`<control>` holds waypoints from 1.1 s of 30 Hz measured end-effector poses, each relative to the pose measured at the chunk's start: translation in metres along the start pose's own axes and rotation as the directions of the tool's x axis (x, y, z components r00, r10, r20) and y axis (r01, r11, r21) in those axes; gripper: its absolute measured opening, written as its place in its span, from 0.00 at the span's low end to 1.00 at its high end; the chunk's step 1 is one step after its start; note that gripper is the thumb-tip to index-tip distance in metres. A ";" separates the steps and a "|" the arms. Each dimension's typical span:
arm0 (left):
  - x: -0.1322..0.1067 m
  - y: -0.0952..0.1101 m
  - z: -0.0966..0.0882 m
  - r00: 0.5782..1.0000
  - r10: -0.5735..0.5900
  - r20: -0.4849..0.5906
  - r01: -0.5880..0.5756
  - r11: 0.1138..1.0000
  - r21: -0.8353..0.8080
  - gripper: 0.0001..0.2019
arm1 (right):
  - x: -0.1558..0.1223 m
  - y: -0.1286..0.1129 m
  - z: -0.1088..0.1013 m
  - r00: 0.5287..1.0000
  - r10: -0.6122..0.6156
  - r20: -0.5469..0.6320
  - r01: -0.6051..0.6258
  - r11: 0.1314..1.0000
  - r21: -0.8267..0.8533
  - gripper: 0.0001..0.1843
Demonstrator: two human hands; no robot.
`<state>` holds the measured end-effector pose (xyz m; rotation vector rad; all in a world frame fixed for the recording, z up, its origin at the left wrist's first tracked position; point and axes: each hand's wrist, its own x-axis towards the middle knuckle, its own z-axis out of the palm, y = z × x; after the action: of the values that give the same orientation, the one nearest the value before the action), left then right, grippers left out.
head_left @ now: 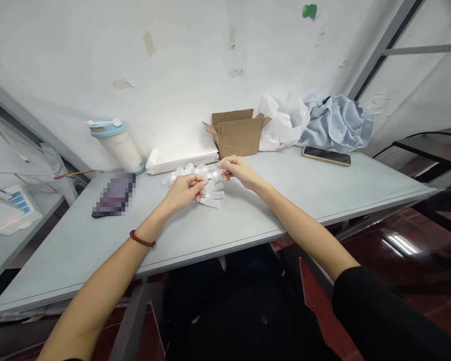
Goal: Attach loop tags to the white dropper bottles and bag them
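Observation:
A loose pile of small clear plastic pieces (212, 195) lies on the grey table, too small to tell their exact kind. Over the pile's left side, my left hand (188, 190) is closed, thumb pressed to fingers; whatever it may pinch is hidden. My right hand (238, 170) is at the pile's right edge, its fingertips pinched on a clear plastic piece (215, 173). The two hands are a short gap apart. Behind them lies a stack of flat white cartons (182, 155).
An open cardboard box (238, 134) stands by the wall, with a white plastic bag (281, 123), a blue cloth (334, 123) and a phone (326, 156) to its right. On the left are a tumbler (118, 148) and a pixelated dark item (115, 195). The table's front edge (218, 249) runs below my forearms.

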<state>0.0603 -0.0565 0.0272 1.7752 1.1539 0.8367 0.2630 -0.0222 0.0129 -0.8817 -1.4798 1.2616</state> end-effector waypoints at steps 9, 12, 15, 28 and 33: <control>-0.001 0.000 0.000 1.000 0.007 0.022 -0.008 1.000 0.016 0.09 | 0.000 0.006 0.004 1.000 -0.003 0.019 0.003 1.000 -0.004 0.12; -0.001 -0.003 0.000 0.999 0.030 0.028 -0.031 0.999 0.019 0.09 | 0.001 0.007 0.002 0.999 -0.039 0.027 0.039 0.999 -0.013 0.12; -0.001 -0.005 0.001 0.997 0.068 0.044 -0.070 0.997 0.035 0.10 | 0.001 0.008 -0.001 0.997 -0.071 0.034 0.073 0.996 -0.054 0.11; 0.001 -0.014 0.003 0.976 0.129 0.177 -0.151 0.981 0.119 0.09 | -0.002 0.003 -0.001 0.996 -0.039 0.074 0.056 0.970 -0.236 0.08; 0.000 -0.015 0.003 0.970 0.141 0.197 -0.170 0.976 0.139 0.08 | -0.001 0.006 -0.002 0.995 -0.031 0.094 0.054 0.965 -0.256 0.08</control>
<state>0.0572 -0.0535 0.0126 2.0465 0.9885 0.6683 0.2651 -0.0211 0.0070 -0.9676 -1.7538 1.1038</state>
